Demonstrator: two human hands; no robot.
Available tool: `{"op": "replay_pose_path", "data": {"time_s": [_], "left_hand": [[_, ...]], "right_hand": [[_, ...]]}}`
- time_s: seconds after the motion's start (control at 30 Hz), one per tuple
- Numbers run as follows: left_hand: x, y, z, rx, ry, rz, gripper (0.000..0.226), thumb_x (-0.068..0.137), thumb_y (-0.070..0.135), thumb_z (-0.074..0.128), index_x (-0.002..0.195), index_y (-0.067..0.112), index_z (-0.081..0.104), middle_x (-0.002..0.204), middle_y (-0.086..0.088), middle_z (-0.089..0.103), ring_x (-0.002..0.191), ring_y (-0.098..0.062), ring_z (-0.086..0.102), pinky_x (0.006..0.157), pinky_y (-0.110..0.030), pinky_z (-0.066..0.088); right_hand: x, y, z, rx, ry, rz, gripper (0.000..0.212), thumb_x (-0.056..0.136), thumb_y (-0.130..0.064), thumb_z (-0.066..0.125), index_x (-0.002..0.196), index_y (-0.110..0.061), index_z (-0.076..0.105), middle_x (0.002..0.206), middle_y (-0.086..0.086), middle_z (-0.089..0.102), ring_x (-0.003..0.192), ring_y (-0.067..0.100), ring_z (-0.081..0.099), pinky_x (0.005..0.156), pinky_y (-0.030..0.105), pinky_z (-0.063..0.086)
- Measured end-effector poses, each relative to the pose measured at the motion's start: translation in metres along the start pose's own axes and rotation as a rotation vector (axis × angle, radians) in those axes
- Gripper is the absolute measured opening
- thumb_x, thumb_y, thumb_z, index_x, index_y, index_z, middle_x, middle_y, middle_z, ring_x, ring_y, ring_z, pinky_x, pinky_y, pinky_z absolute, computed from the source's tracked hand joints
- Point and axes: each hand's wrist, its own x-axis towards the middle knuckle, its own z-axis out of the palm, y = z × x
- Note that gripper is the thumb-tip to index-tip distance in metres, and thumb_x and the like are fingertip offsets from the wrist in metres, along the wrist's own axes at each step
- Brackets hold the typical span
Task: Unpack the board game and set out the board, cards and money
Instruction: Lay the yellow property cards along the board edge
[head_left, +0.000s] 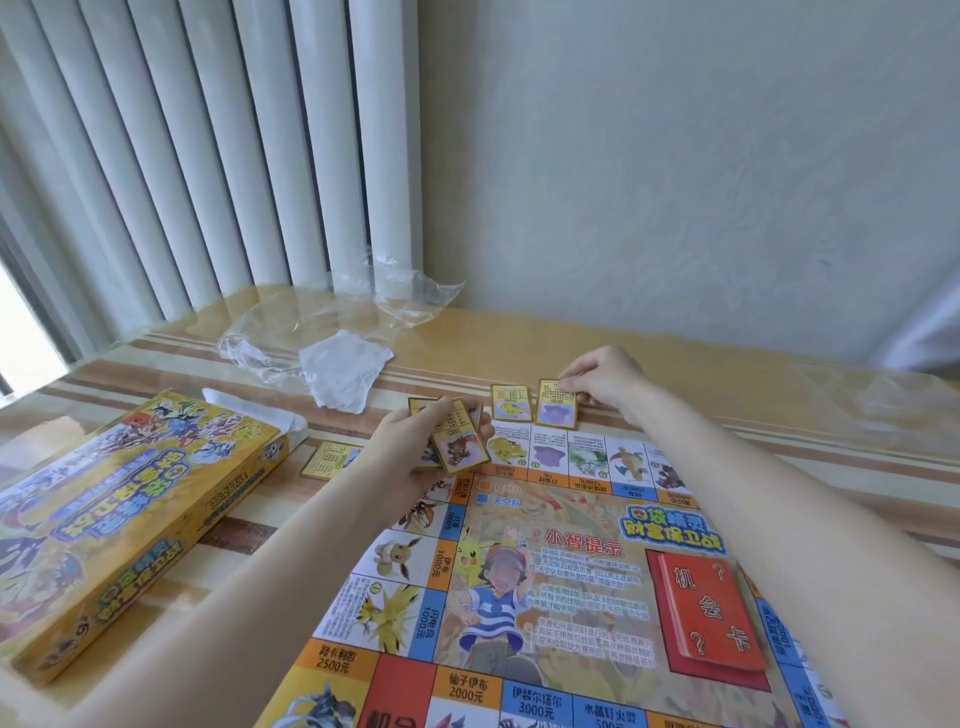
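The board (545, 582) lies unfolded on the table (727, 374), its far edge running along a row of creature squares. On its right half a red card deck (709, 608) sits on a red printed frame. The left hand (415, 447) grips a small fan of yellow-bordered cards (457, 436) over the board's far left corner, thumb on top and fingers curled under the stack. The right hand (602, 382) reaches beyond the far edge and pinches the top of a purple card (557, 402) that lies on the table just past the board, fingertips bent onto its upper edge. Just left of it, nearly touching, lies a yellow card (511, 401), also off the board and lined up with the square below it. Another card (330, 458) lies alone on the table to the left of the left hand, between the board and the box (119, 514). The box, yellow and covered in cartoon art, sits at the table's left side with a white flap open at its far end. Behind it, near the wall, lie a crumpled clear wrap (332, 317) and a white bag (343, 371). No money can be made out.
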Motion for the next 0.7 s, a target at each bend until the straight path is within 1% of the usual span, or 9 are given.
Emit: {"op": "replay_pose_path", "data": {"time_s": [0.07, 0.13, 0.3, 0.4, 0.43, 0.5, 0.57, 0.63, 0.7], "left_hand": [[0.002, 0.0, 0.003, 0.022, -0.025, 0.011, 0.024, 0.097, 0.021, 0.047, 0.1, 0.006, 0.066, 0.081, -0.008, 0.074, 0.067, -0.014, 0.071, 0.059, -0.026, 0.058], [0.002, -0.001, 0.005, 0.05, -0.02, 0.019, 0.019, 0.095, 0.022, 0.051, 0.085, 0.011, 0.063, 0.067, -0.004, 0.073, 0.058, -0.012, 0.07, 0.059, -0.028, 0.057], [0.003, -0.001, 0.006, 0.063, 0.001, 0.019, 0.021, 0.087, 0.027, 0.063, 0.095, 0.008, 0.061, 0.086, -0.01, 0.072, 0.074, -0.021, 0.069, 0.073, -0.036, 0.057], [0.002, 0.001, 0.005, 0.038, 0.018, 0.017, 0.024, 0.084, 0.027, 0.067, 0.095, 0.007, 0.059, 0.088, -0.011, 0.071, 0.074, -0.021, 0.068, 0.071, -0.035, 0.057], [0.001, 0.001, 0.006, 0.024, 0.023, 0.019, 0.023, 0.083, 0.026, 0.067, 0.092, 0.007, 0.058, 0.086, -0.01, 0.07, 0.072, -0.02, 0.067, 0.069, -0.033, 0.057], [-0.001, 0.002, 0.008, 0.0, 0.022, 0.026, 0.024, 0.084, 0.026, 0.067, 0.093, 0.006, 0.059, 0.081, -0.009, 0.07, 0.063, -0.016, 0.068, 0.057, -0.028, 0.058], [-0.004, 0.002, 0.012, -0.014, 0.0, 0.034, 0.033, 0.084, 0.026, 0.066, 0.105, 0.002, 0.06, 0.081, -0.009, 0.07, 0.059, -0.015, 0.068, 0.048, -0.024, 0.055], [-0.01, 0.003, 0.019, -0.021, -0.019, 0.044, 0.042, 0.083, 0.026, 0.067, 0.115, 0.0, 0.057, 0.085, -0.011, 0.07, 0.061, -0.015, 0.068, 0.049, -0.024, 0.055], [-0.016, 0.004, 0.024, -0.037, -0.035, 0.056, 0.041, 0.083, 0.025, 0.067, 0.114, 0.0, 0.057, 0.084, -0.011, 0.069, 0.061, -0.015, 0.068, 0.051, -0.025, 0.056]], "right_hand": [[0.002, -0.001, 0.006, -0.044, 0.019, -0.026, 0.011, 0.082, -0.008, 0.069, 0.093, -0.005, 0.071, 0.078, 0.002, 0.062, 0.069, 0.014, 0.052, 0.069, 0.027, 0.045], [0.001, -0.002, 0.012, -0.083, 0.038, -0.056, 0.012, 0.082, -0.008, 0.069, 0.093, -0.004, 0.072, 0.088, 0.004, 0.064, 0.082, 0.017, 0.055, 0.079, 0.028, 0.045], [-0.002, 0.0, 0.021, -0.183, 0.102, -0.125, 0.009, 0.082, -0.008, 0.069, 0.089, -0.002, 0.07, 0.093, 0.007, 0.064, 0.084, 0.016, 0.052, 0.075, 0.027, 0.041], [-0.01, -0.011, 0.015, -0.13, 0.168, -0.207, 0.011, 0.085, -0.015, 0.066, 0.091, -0.005, 0.067, 0.095, 0.006, 0.064, 0.081, 0.015, 0.054, 0.073, 0.027, 0.045], [-0.016, -0.02, 0.009, -0.077, 0.105, -0.241, 0.013, 0.087, -0.019, 0.064, 0.092, -0.007, 0.066, 0.092, 0.004, 0.064, 0.076, 0.014, 0.055, 0.068, 0.025, 0.045], [-0.033, -0.04, -0.003, 0.025, -0.194, -0.261, 0.018, 0.087, -0.027, 0.063, 0.094, -0.01, 0.063, 0.084, 0.002, 0.064, 0.067, 0.012, 0.056, 0.057, 0.019, 0.045], [-0.05, -0.055, -0.011, 0.023, -0.489, -0.245, 0.025, 0.085, -0.03, 0.064, 0.1, -0.011, 0.062, 0.085, 0.003, 0.066, 0.067, 0.012, 0.06, 0.058, 0.018, 0.049], [-0.062, -0.062, -0.014, -0.035, -0.605, -0.245, 0.028, 0.084, -0.03, 0.065, 0.105, -0.011, 0.06, 0.09, 0.003, 0.066, 0.072, 0.013, 0.063, 0.061, 0.02, 0.051], [-0.072, -0.061, -0.016, -0.028, -0.594, -0.244, 0.031, 0.082, -0.026, 0.068, 0.107, -0.011, 0.058, 0.09, 0.003, 0.065, 0.072, 0.013, 0.063, 0.061, 0.021, 0.05]]}}
